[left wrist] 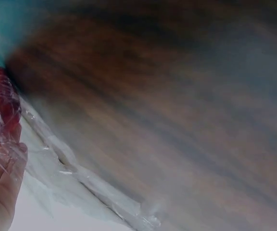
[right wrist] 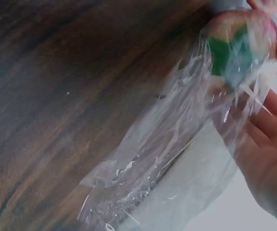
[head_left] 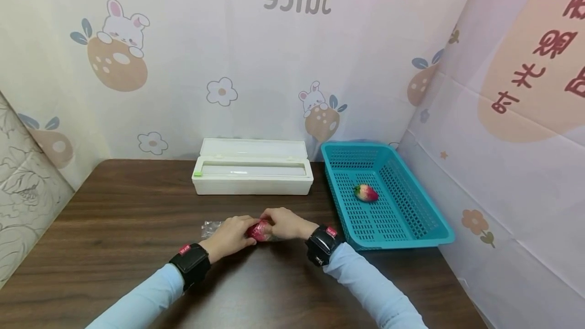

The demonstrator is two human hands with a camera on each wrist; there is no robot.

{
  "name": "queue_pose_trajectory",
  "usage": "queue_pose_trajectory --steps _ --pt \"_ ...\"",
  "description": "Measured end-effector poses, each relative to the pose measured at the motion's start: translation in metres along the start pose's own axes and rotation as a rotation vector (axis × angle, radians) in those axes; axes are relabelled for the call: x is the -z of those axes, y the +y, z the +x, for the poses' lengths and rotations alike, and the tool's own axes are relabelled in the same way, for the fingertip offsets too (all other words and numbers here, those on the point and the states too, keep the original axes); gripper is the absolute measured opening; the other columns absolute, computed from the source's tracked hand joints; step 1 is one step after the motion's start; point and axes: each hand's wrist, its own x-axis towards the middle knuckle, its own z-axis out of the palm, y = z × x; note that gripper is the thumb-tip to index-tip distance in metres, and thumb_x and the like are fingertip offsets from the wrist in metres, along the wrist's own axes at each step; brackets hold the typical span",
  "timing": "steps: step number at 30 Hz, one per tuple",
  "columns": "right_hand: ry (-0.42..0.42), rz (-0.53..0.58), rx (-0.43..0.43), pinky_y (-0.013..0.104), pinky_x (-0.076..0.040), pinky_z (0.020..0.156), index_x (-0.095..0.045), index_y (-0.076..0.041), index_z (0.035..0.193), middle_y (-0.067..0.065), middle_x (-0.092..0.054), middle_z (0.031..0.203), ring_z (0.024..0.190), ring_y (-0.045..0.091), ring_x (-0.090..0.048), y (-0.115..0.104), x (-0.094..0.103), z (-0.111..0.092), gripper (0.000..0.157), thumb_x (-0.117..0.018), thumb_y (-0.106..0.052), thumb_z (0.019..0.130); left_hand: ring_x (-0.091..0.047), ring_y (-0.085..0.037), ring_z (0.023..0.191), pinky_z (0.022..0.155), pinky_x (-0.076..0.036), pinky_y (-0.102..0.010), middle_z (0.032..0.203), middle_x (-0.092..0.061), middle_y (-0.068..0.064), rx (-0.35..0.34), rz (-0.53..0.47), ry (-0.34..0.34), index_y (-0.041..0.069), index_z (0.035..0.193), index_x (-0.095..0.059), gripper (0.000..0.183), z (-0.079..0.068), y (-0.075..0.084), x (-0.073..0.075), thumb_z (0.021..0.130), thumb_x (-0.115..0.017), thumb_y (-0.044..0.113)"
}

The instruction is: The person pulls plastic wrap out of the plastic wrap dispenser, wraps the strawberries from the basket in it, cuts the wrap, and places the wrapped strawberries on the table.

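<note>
A red strawberry (head_left: 260, 231) in clear cling film is held just above or on the table between both hands. My left hand (head_left: 232, 236) grips its left side, while my right hand (head_left: 287, 223) holds it from the right with fingers bent over the top. In the left wrist view the film lies tight and wrinkled over the red strawberry (left wrist: 4, 103). The right wrist view shows its pale end with green leaves (right wrist: 227, 53), and loose cling film (right wrist: 153, 159) trailing away. More film (head_left: 210, 228) sticks out left of my left hand.
Behind the hands stands a white cling film box (head_left: 251, 186) with its lid raised. At the right, a teal basket (head_left: 402, 243) contains another strawberry (head_left: 366, 193). Printed cloth (head_left: 219, 39) hangs behind the brown wooden table (head_left: 114, 237) and along its right side.
</note>
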Motion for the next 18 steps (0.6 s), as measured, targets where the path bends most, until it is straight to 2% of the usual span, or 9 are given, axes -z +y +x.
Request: queue_pose_trajectory --steps 4,7,11,18 --pt "0.127 -0.096 0.058 0.024 -0.048 0.079 -0.061 -0.009 0.108 0.001 -0.063 0.105 0.092 0.01 -0.058 -0.006 -0.005 -0.005 0.031 -0.066 -0.027 0.084 -0.063 -0.02 0.09 0.077 -0.051 -0.035 0.1 -0.066 -0.007 0.018 -0.02 -0.007 0.002 0.111 -0.062 0.045 0.002 0.001 0.0 0.073 -0.076 0.022" --pt "0.166 -0.137 0.06 0.021 -0.049 0.074 -0.06 -0.01 0.105 0.0 -0.062 0.1 0.088 0.009 -0.059 -0.009 -0.009 -0.009 0.038 -0.073 -0.033 0.077 -0.063 -0.018 0.085 0.073 -0.051 -0.034 0.096 -0.067 -0.006 0.026 -0.028 -0.008 0.002 0.111 -0.063 0.044 0.004 0.002 0.0 0.073 -0.076 0.021" --pt "0.18 -0.149 0.043 0.02 -0.049 0.072 -0.059 -0.01 0.103 0.0 -0.062 0.098 0.086 0.009 -0.059 -0.008 -0.014 -0.01 0.042 -0.076 -0.033 0.072 -0.063 -0.018 0.085 0.072 -0.051 -0.033 0.097 -0.067 -0.008 0.054 -0.061 -0.027 0.001 0.112 -0.062 0.045 0.005 0.002 0.0 0.074 -0.075 0.021" --pt "0.117 -0.089 -0.013 0.019 -0.047 0.067 -0.061 -0.008 0.106 0.0 -0.062 0.096 0.08 0.007 -0.056 -0.003 -0.011 -0.005 0.037 -0.072 -0.03 0.078 -0.063 -0.021 0.093 0.079 -0.051 -0.036 0.107 -0.066 -0.011 0.125 -0.132 -0.041 0.001 0.114 -0.061 0.047 0.003 -0.002 0.0 0.074 -0.076 0.021"
